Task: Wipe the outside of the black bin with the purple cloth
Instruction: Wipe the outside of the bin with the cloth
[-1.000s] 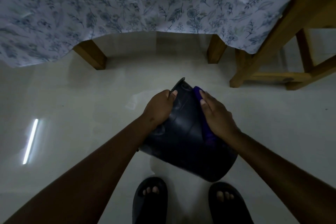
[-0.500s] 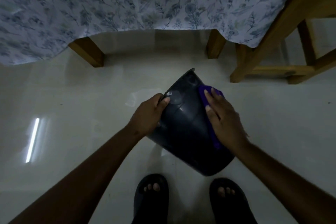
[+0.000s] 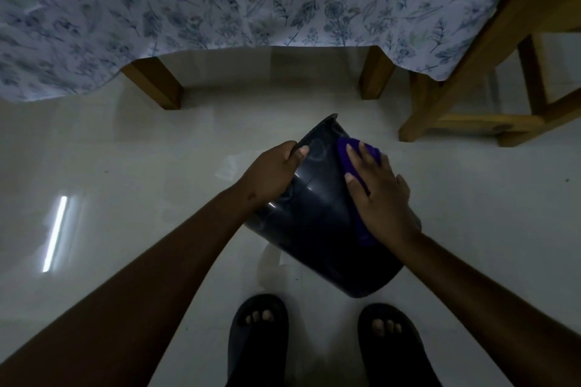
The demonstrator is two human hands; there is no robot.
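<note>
The black bin [image 3: 317, 229] is tilted, its rim pointing away from me and its base near my feet, held above the pale floor. My left hand [image 3: 270, 171] grips the bin's left side close to the rim. My right hand [image 3: 380, 195] lies flat on the bin's upper right side, pressing the purple cloth [image 3: 353, 151] against the outer wall. The cloth shows beyond my fingertips and as a strip along my thumb side; the rest is hidden under my palm.
A table with a leaf-print cloth [image 3: 220, 3] hangs over the far side, its wooden legs [image 3: 157, 85] on the floor. A wooden chair frame [image 3: 465, 88] stands at the right. My feet in black sandals [image 3: 257, 339] are just below the bin.
My right hand and the cloth have slid up the bin's right side toward the rim. The bin has tipped a little and my left hand has shifted its grip near the rim.
</note>
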